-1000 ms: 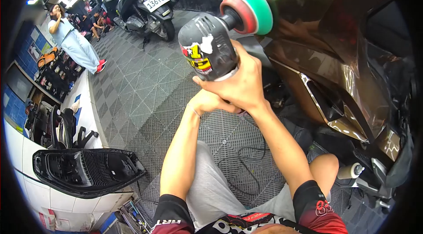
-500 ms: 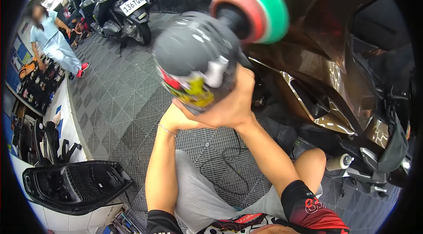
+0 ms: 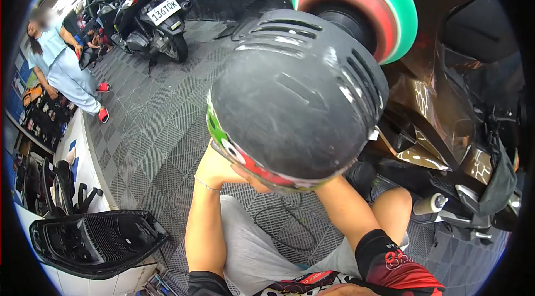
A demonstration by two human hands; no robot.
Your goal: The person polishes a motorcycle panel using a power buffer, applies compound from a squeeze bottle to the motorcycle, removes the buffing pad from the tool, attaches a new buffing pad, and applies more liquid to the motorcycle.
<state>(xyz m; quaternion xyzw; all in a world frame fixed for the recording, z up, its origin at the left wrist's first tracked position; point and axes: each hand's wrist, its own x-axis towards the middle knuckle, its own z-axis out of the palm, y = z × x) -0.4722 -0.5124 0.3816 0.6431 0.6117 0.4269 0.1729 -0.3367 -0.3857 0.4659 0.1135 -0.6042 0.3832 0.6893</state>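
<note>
The left hand (image 3: 222, 169) is tucked under the polisher's lower edge, fingers partly hidden, so how tightly it closes I cannot tell. The right hand is hidden behind the tool; only its forearm (image 3: 345, 207) shows. The polisher (image 3: 284, 101) is raised above the lap, its green pad (image 3: 405, 11) overlapping the brown panel (image 3: 446, 81) in view; contact cannot be judged. Good handling probably means a firm two-handed grip, level wrists, and the pad kept flat, its rim clear of panel edges. The cord (image 3: 295, 249) on the floor (image 3: 139, 145) is best kept slack. A bottle (image 3: 428, 204) stands right, a seat (image 3: 97, 243) left; beyond are a scooter (image 3: 147, 28) and a person (image 3: 64, 67).
</note>
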